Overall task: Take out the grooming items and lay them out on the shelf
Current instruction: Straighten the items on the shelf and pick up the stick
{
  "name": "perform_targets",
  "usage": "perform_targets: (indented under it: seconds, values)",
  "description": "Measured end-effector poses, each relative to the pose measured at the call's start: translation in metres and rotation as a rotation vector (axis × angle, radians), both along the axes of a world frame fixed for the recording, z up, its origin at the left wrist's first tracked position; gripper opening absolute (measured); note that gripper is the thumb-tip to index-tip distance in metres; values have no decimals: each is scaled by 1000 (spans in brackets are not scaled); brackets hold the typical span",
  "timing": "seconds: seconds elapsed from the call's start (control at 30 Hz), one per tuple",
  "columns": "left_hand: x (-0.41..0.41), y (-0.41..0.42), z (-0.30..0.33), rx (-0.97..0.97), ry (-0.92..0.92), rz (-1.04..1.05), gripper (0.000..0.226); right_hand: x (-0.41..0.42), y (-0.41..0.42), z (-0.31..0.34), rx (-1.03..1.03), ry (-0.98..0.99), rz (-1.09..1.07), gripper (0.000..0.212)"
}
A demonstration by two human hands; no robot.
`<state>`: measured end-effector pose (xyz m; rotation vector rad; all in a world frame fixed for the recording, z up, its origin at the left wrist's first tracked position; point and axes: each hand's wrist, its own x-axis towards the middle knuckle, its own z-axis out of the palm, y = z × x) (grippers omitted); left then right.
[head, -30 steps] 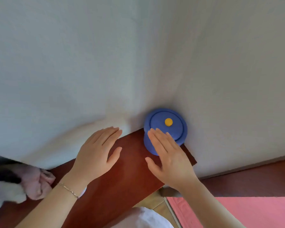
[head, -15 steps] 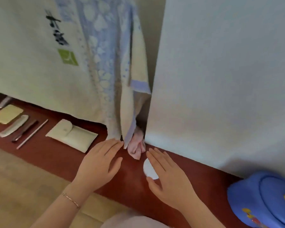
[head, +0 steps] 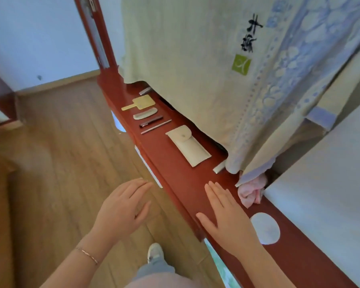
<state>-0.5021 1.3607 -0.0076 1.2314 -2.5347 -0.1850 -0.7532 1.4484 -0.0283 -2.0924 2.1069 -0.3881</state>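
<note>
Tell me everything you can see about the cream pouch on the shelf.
The pouch is a flat cream sleeve, apparently soft leather or felt. A rounded flap is folded over its far end, with a small snap in the middle, so it looks closed. It lies flat and askew on the red shelf, between a thin rod and a small white object under the hanging towel. Neither hand touches it.

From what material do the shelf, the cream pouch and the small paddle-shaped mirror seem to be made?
Shelf: probably wood under glossy red-brown lacquer; it shows bright reflections. Pouch: seems soft matte faux leather or felt, with a folded flap; I cannot tell which. Paddle-shaped mirror: looks like gold-toned metal or plastic with a smooth, dull sheen.
</note>
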Motion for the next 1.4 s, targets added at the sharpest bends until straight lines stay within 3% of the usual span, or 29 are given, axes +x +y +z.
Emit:
perform_targets:
  seconds: [0.13,0.43,0.8,1.03,1.4]
  values:
    - [38,-10,-1,-2,-21,161,59,21,-33,4,23,4,108,72]
    - [114,-83,0,31,-38,288,61,92,-142,8,47,8,183,72]
    - [196,-216,6,32,-10,212,58,136,-266,14,59,-80,-64,70]
    - [165,-288,-6,44,26,34,55,131,-289,5,218,-109,-200,66]
    - [60,-390,-34,111,-53,-231,42,102,-345,-22,248,-164,-369,65]
